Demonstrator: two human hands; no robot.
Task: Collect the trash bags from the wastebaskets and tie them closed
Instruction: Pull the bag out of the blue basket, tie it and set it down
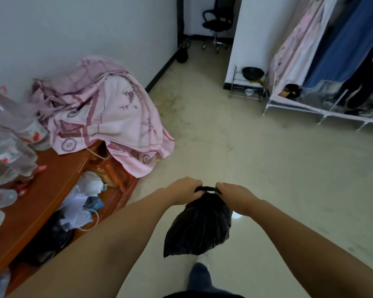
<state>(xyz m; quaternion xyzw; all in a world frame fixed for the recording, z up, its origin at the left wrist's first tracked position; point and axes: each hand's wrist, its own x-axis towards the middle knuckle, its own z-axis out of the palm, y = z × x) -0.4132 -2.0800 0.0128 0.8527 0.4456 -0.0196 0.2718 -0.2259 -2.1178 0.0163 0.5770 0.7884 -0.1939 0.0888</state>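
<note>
A black trash bag (199, 226) hangs in front of me above the pale floor, its top gathered into a twisted strand. My left hand (182, 190) grips the left end of that strand. My right hand (235, 195) grips the right end, and the strand is stretched tight between the two fists. The bag's body bulges below and hides part of my foot. No wastebasket is in view.
A wooden table (52, 175) at left carries plastic bottles (11, 134), a pink patterned sheet (108, 110) and clutter beneath. A fabric wardrobe (332, 67) and a small metal rack (248, 84) stand at right. An office chair (216, 24) sits beyond the doorway.
</note>
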